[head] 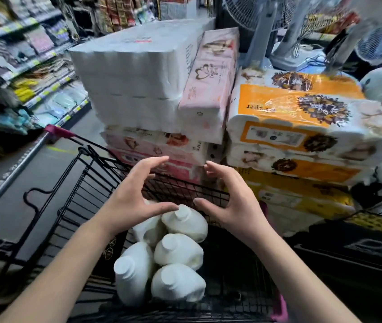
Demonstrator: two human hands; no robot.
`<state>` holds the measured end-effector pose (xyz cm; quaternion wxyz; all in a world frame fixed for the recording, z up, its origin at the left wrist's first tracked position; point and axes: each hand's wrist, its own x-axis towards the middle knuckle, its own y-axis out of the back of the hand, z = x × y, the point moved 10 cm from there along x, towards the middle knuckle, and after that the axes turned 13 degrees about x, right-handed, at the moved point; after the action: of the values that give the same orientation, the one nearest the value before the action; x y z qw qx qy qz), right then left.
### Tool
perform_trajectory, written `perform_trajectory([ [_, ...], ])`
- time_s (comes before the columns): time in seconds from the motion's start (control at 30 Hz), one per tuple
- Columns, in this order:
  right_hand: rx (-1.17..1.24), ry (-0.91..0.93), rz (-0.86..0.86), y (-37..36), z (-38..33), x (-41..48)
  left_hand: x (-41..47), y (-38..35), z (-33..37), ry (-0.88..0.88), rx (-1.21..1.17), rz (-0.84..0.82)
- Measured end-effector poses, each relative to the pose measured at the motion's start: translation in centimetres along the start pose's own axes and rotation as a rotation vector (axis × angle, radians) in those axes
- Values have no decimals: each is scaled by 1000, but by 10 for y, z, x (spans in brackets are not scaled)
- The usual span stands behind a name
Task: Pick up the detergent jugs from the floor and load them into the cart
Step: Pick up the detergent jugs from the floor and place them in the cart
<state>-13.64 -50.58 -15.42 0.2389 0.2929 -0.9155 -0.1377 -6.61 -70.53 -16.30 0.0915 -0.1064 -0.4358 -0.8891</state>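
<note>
Several white detergent jugs (178, 250) with white caps lie packed together inside the black wire cart (73, 183). My left hand (134, 194) and my right hand (227, 201) hover above the farthest jug (186, 222), palms facing each other, fingers spread and slightly bent. Neither hand holds anything. My left thumb tip almost reaches that jug's cap; whether it touches I cannot tell.
Stacked packs of toilet paper, white (138, 73), pink (211, 85) and orange (301, 117), rise right behind the cart's far end. Store shelves (22, 66) run along the left of a grey aisle floor. Standing fans (267, 31) are at the back right.
</note>
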Motion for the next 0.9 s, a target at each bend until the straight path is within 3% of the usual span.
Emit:
perform_trajectory([
  [0.43, -114, -212, 46, -39, -22, -129, -123, -19, -9, 49, -161, -77],
  [0.9, -16, -462, -116, -77, 75, -230, -226, -69, -38, 302, -60, -168],
])
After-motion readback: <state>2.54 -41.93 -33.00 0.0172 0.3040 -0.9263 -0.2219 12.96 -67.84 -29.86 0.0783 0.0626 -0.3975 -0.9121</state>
